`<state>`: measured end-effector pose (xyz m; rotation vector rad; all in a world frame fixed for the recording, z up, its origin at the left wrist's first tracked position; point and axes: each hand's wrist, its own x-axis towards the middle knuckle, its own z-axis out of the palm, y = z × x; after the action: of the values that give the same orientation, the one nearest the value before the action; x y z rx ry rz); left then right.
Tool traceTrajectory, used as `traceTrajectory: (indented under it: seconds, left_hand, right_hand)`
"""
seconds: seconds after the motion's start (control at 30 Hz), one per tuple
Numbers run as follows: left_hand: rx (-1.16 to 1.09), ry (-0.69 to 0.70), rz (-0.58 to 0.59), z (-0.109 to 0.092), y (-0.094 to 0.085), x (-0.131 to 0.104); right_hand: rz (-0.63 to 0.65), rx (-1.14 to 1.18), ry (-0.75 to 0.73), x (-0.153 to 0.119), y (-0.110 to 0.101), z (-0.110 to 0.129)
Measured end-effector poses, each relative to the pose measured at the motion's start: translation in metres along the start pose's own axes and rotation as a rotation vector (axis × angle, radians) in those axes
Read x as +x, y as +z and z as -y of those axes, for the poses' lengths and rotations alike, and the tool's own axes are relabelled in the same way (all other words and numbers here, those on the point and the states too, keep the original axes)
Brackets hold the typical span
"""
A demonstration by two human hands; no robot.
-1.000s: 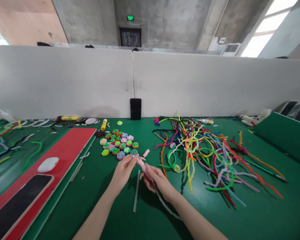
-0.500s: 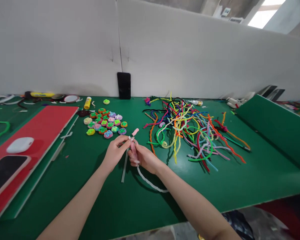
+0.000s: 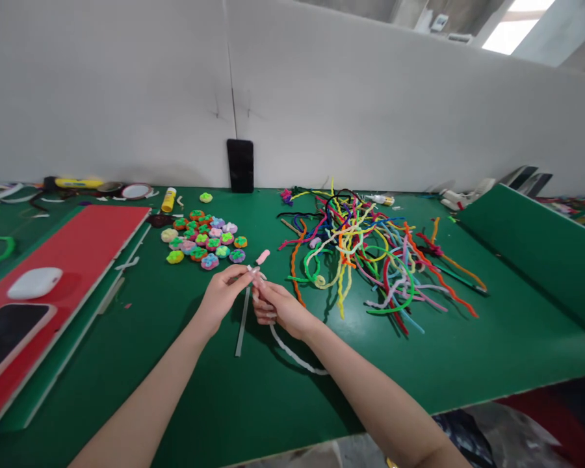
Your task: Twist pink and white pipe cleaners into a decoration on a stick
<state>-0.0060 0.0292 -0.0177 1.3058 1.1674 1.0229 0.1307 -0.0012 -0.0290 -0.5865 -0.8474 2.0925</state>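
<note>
My left hand (image 3: 223, 297) and my right hand (image 3: 285, 308) meet at the middle of the green table, fingertips pinched together. A white pipe cleaner (image 3: 295, 357) runs down out of my right hand and curves towards my right forearm. Its upper end is hidden by the fingers. What my left fingertips pinch is too small to make out. Just beyond them lies a short pink fuzzy piece (image 3: 262, 257). Below my hands, a narrow translucent strip (image 3: 242, 325) lies on the table. To the left are several colourful fuzzy flower pieces (image 3: 207, 239).
Right of my hands spreads a tangled pile of coloured pipe cleaners (image 3: 353, 244). A black phone (image 3: 240, 166) leans on the grey partition (image 3: 127, 91). On the left, a red board (image 3: 85, 240) carries a white case (image 3: 35, 283) and another phone (image 3: 12, 341). A yellow glue stick (image 3: 168, 200) stands behind the flowers.
The fingers of my right hand have closed further, covering the pink part that showed in them before. My hands otherwise stay in place; the view has shifted slightly.
</note>
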Motion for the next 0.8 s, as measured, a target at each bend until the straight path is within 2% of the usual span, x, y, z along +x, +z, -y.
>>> traceTrajectory:
  seconds: [0.2, 0.43, 0.67, 0.8]
  left_hand:
    - [-0.048, 0.015, -0.17, 0.001, -0.016, 0.006]
    - [-0.274, 0.059, -0.412, 0.0, -0.042, 0.016]
    - [-0.365, 0.1, -0.542, -0.007, -0.057, 0.017]
    - [-0.405, 0.119, -0.55, -0.008, -0.06, 0.017]
  right_hand:
    - [0.007, -0.031, 0.036, -0.001, 0.003, 0.0]
    - [0.055, -0.044, 0.091, -0.004, 0.004, 0.003]
    - [0.095, -0.028, 0.119, -0.004, 0.003, 0.005]
    - [0.099, -0.027, 0.114, -0.004, 0.001, 0.004]
